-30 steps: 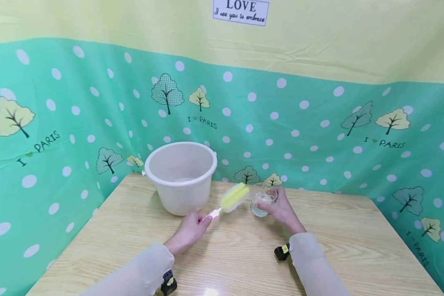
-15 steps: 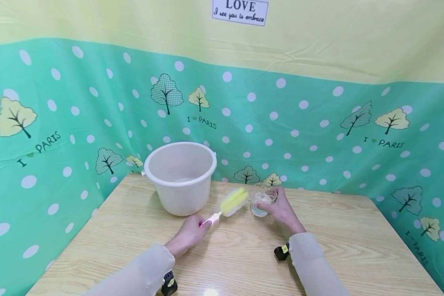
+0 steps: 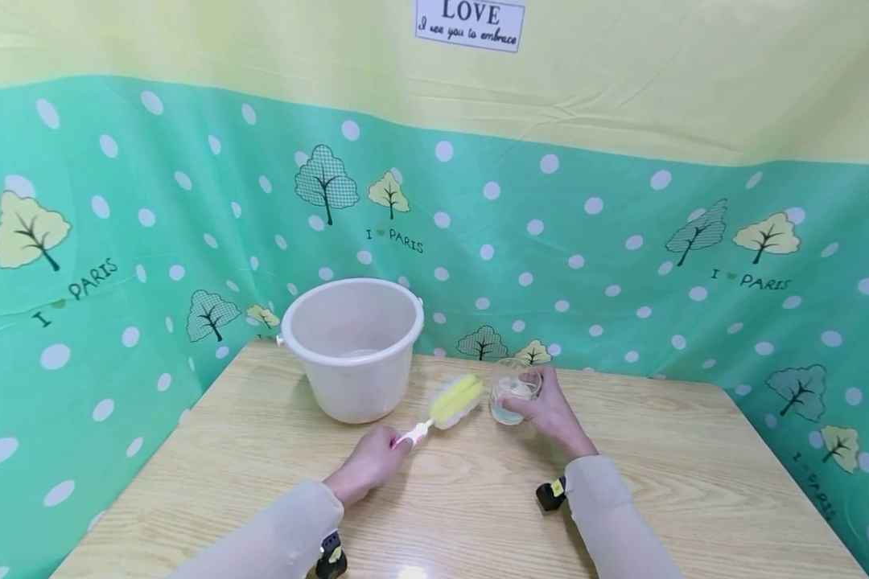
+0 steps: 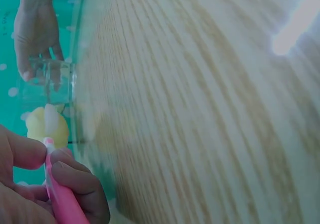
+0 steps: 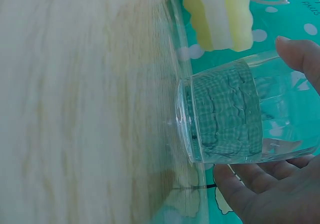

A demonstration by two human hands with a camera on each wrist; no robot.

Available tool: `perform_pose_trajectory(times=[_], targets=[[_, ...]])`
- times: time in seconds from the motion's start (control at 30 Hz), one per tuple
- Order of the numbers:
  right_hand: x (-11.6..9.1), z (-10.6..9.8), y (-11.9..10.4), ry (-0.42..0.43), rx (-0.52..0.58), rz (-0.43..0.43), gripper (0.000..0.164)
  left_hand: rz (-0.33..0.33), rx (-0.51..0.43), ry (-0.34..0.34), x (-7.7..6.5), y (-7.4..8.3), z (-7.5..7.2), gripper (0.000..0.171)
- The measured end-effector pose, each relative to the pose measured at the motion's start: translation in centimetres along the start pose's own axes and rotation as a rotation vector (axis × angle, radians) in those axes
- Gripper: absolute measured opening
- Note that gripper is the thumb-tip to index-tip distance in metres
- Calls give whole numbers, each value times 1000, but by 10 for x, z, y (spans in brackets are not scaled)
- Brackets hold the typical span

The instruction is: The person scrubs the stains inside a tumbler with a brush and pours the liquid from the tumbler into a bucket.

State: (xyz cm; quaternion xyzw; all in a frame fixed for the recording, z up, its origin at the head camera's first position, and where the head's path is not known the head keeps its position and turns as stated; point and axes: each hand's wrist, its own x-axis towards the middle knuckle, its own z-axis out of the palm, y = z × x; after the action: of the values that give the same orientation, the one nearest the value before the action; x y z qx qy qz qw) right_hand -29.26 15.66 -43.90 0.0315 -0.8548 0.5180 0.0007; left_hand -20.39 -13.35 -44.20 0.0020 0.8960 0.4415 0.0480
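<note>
My left hand (image 3: 372, 460) grips the pink and white handle (image 4: 64, 199) of a sponge cup brush, thumb and fingers closed round it. The brush's yellow and white sponge head (image 3: 456, 400) points up and right over the table, just left of a clear drinking glass (image 3: 505, 412). My right hand (image 3: 553, 412) holds that glass from its right side, thumb and fingers on opposite sides. The glass stands upright with clear liquid (image 5: 227, 111) in its lower part. In the right wrist view the sponge head is beside the glass, with a gap between them.
A white bucket (image 3: 358, 378) stands at the back left of the wooden table (image 3: 659, 450), close behind the left hand. A green and yellow printed cloth (image 3: 586, 225) hangs along the back and sides.
My left hand and the brush have shifted slightly down and left, so the sponge head is lower and a little farther from the glass. The right hand and glass stay nearly still.
</note>
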Motion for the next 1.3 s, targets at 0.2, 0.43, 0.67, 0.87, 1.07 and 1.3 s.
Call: perform_pose_trajectory(times=[0.2, 0.43, 0.67, 0.87, 1.07, 1.3], targets=[[0, -1, -1, -2, -2, 1, 83, 6, 2, 4, 1, -1, 2, 22], [0, -1, -2, -2, 7, -5, 82, -13, -6, -6, 1, -1, 4, 21], [0, -1, -2, -8, 13, -6, 81, -20, 24, -11, 2, -1, 5, 23], [0, 0, -1, -4, 11, -3, 81, -3, 40, -8, 1, -1, 4, 19], [0, 0, 1, -7, 14, -3, 81, 41, 68, -4, 0, -1, 4, 12], [-1, -1, 0, -8, 12, 1, 82, 70, 127, 10, 0, -1, 3, 12]])
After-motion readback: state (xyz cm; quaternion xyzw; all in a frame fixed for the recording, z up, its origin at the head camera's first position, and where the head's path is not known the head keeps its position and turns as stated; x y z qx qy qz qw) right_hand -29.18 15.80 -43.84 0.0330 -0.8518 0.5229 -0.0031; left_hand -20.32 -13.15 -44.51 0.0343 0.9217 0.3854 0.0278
